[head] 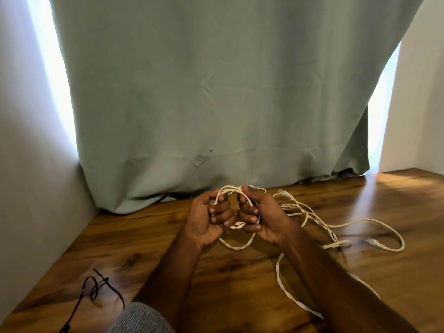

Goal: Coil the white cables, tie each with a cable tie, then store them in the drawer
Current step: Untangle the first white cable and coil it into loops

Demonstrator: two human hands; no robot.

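Now your left hand (pixel 209 221) and right hand (pixel 258 216) both gripping coiled loops of white cable (pixel 236 246) above wooden table (pixel 240 284); loose remainder trailing rightward beside black cable ties (pixel 101 288).

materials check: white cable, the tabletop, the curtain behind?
white cable: looks flat, matte, possibly braided fabric sheath over rubber; faint twill texture, no glare. Held by left hand and right hand.
tabletop: wood or wood-look laminate, glossy; grain, knots and window reflections show. Cannot tell which.
curtain: woven cloth, matte sage green; creases and soft folds at the hem.
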